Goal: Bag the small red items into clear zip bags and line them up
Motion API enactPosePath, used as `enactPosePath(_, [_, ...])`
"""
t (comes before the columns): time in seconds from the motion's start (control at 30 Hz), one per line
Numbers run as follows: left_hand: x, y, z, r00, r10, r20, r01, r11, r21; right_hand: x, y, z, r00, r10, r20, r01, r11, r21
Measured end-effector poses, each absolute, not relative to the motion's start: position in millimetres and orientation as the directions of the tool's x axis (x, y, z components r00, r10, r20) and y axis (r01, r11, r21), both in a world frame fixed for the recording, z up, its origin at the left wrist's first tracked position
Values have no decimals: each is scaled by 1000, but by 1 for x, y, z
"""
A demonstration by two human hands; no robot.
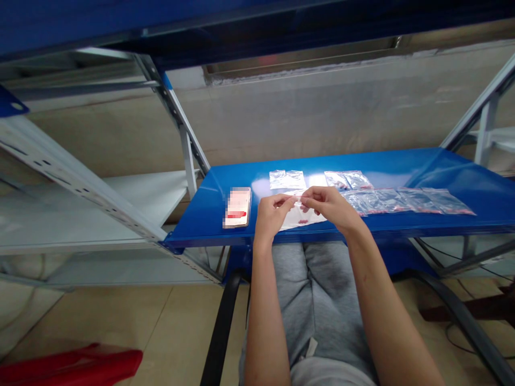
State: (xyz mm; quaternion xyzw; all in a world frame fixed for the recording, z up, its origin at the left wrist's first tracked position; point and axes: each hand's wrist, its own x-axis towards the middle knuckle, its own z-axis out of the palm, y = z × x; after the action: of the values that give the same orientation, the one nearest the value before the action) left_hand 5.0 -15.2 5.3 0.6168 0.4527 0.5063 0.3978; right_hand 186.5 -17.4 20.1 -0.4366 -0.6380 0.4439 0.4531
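Note:
My left hand [274, 210] and my right hand [328, 205] meet over the blue shelf, thumbs and fingers pinched close together. Between the fingertips there is a hint of something small and reddish, too small to name. Under the hands lies a white sheet [288, 222], with a few small red pieces [302, 221] on it near the front edge. Just beyond the hands, small clear plastic bags [286, 180] lie flat. To the right, several clear bags [406, 200] with small red contents overlap in a row, and another pair of bags [349, 179] lies behind them.
A phone [237, 208] with a lit screen lies left on the blue shelf [205, 212]. Another blue shelf [257, 27] hangs overhead. Metal uprights [177, 112] stand at the sides, with a wall [301, 118] behind. Chair armrests [222, 327] flank my legs. Red material [80, 364] lies at lower left.

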Motion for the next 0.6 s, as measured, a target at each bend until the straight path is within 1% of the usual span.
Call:
enactPosePath(0.13, [6, -15, 5, 67, 957, 283, 195, -291, 937, 184, -19, 23, -207, 959, 192, 138, 223, -965])
enactPosePath(0.27, [7, -17, 7, 66, 951, 304, 182, -311, 933, 184, -18, 23, -200, 964, 175, 146, 206, -968])
enactPosePath(0.43, [10, -16, 6, 76, 947, 311, 183, -320, 929, 190, -18, 24, -284, 946, 158, 157, 208, -965])
enactPosePath(0.6, [16, -17, 6, 61, 941, 333, 224, -338, 914, 197, -19, 25, -355, 916, 189, 172, 263, -949])
